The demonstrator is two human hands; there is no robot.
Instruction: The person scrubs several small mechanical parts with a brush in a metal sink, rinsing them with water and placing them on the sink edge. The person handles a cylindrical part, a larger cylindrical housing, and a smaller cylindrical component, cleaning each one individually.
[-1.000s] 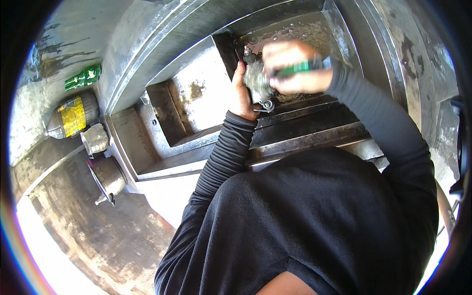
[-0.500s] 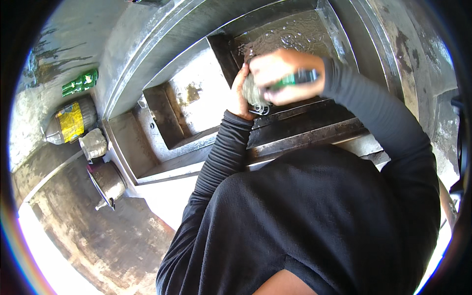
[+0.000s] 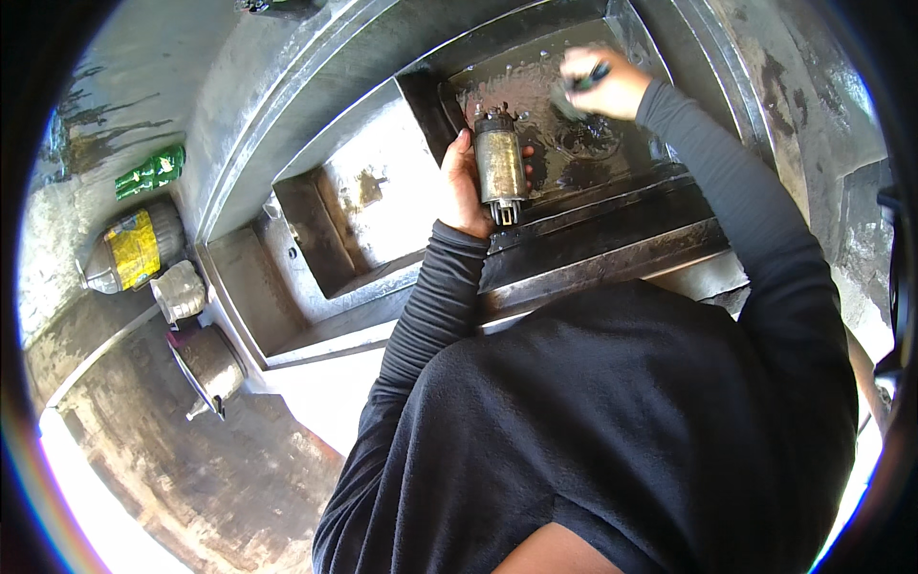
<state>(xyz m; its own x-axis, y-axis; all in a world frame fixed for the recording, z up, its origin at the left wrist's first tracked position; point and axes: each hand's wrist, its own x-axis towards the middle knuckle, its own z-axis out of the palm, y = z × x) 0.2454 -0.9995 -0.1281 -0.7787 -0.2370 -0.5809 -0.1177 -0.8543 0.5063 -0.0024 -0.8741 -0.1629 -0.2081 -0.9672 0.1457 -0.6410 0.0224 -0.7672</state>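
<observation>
My left hand [image 3: 461, 189] is closed around a cylindrical metal part [image 3: 501, 165], held upright over the near left side of the basin. Grime coats its worn, yellowish body; a dark cap with small studs tops it and prongs stick out below. Fingertips show at its right side. Blurred by motion, my right hand [image 3: 617, 88] grips a brush [image 3: 600, 73] with a dark handle. The brush head is low over the dirty liquid in the basin [image 3: 660, 33], where ripples spread around it; whether it dips in I cannot tell.
Left of the liquid lies a bright metal surface with a recessed compartment [image 3: 320, 230]. Along the left side are a green bottle [image 3: 150, 172], a large bottle with a yellow label [image 3: 136, 247], a pale crumpled-looking container [image 3: 179, 291] and a metal pot-like vessel [image 3: 207, 364].
My right hand has moved with the brush off the metal part, away and to the right over the liquid. My left hand still holds the part, now in plain sight.
</observation>
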